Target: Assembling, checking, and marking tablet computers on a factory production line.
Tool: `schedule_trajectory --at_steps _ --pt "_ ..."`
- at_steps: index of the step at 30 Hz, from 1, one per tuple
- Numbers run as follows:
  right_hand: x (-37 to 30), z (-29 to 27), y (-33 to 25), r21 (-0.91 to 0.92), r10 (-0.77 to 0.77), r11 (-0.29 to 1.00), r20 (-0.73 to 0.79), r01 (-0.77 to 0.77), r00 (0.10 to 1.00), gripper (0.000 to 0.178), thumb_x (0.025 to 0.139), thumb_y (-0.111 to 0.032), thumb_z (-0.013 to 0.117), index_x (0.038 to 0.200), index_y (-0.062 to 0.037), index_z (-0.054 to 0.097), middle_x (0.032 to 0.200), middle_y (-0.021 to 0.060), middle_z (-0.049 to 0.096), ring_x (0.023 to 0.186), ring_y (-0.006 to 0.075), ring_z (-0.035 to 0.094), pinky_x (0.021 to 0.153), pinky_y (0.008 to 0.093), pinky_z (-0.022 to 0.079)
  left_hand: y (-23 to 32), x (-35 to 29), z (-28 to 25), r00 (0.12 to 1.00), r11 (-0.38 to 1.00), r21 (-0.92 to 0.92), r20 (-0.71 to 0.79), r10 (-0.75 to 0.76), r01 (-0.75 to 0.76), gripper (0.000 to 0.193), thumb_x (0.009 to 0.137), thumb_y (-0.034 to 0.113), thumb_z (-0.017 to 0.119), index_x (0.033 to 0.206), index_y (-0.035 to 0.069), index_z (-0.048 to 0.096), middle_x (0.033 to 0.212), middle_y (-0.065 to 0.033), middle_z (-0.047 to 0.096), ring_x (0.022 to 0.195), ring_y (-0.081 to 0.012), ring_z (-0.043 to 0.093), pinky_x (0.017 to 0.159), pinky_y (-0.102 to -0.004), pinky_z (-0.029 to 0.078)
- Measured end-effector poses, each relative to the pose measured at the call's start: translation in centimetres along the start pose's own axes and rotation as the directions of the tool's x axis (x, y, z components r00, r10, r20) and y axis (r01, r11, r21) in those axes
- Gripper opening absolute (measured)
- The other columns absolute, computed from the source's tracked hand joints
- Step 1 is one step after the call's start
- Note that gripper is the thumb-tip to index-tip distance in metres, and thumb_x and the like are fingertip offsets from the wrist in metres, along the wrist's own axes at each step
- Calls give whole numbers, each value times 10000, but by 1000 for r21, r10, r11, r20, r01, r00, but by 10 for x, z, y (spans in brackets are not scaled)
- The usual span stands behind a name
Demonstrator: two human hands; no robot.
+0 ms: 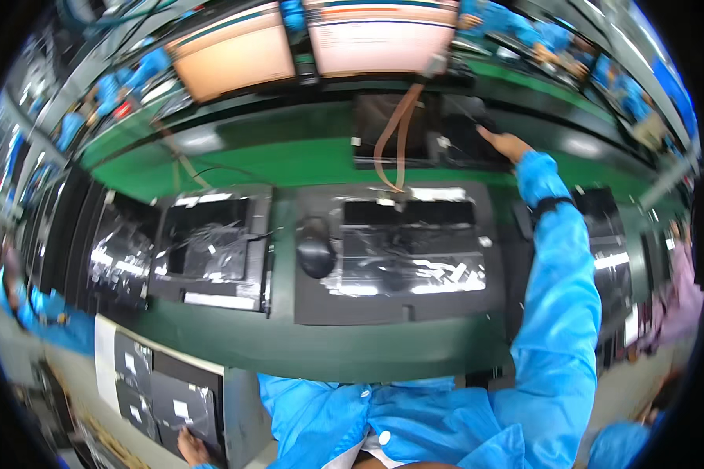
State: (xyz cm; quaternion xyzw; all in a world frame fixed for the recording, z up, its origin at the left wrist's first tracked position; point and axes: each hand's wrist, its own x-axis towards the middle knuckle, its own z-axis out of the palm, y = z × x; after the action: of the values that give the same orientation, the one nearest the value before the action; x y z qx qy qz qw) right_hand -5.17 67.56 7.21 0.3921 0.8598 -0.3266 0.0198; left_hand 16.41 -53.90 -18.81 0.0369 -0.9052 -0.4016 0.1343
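Two hands in play, far apart. Far left, a row of dark panels wrapped in shiny film stands against the bench edge. Lower left, the person's left hand rests on a stack of black flat panels on a white tray; fingers lie curled at the top panel's lower edge, touching it, cannot tell if they actually grip it. On the green bench, a black device in film sits left of centre, then a black mouse, then a larger open black unit with white tape strips, straight in front of the person. A brown flat ribbon cable hangs down from above to that unit's top edge. Two lit monitors stand at the far side. Right arm in blue sleeve with a black wrist strap stretches far over the bench; right hand is at a dark panel on the far green belt, index finger out and touching its right edge, other fingers loosely bent, nothing held. Another dark unit lies right of the sleeve.

Risk, as a judgement: the long reach could drag the sleeve across the open unit or snag the ribbon cable; a one-finger contact may push the far panel askew; the left hand is out of the person's gaze, so the top panel could slip off the stack
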Motion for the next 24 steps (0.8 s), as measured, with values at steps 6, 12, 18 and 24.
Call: schedule_trajectory --at_steps 6,12,18,24 --pt "24 -1 3 153 107 980 128 -127 986 890 803 -727 727 1323 -7 675 1325 199 670 1298 264 595 1087 383 431 219 71 68 641 715 -401 -324 -696 573 521 883 219 656 1301 -86 589 1326 -188 587 1225 -281 553 1049 -390 429" --pt "18 6 5 849 -145 458 365 -265 920 326 1007 -340 653 1096 -33 720 1071 115 755 876 222 747 791 367 628 300 99 157 830 842 439 -557 -18 313 566 918 125 626 1441 -29 475 1520 -200 426 1437 -381 375 1193 -504 303" --pt "-13 17 -10 934 -189 277 283 -225 940 291 1004 -258 644 1126 3 682 1054 136 748 897 254 738 853 393 616 395 105 200 914 921 384 -348 210 -66 461 956 28 563 1410 -9 487 1545 -179 388 1461 -371 340 1207 -516 271" --pt "-19 -10 39 981 -273 130 172 -140 947 224 989 -210 658 1083 -10 696 1026 132 751 895 257 736 848 422 613 424 117 212 892 890 303 -192 408 -342 354 968 5 573 1321 -16 568 1510 -190 432 1421 -379 408 1183 -506 323"
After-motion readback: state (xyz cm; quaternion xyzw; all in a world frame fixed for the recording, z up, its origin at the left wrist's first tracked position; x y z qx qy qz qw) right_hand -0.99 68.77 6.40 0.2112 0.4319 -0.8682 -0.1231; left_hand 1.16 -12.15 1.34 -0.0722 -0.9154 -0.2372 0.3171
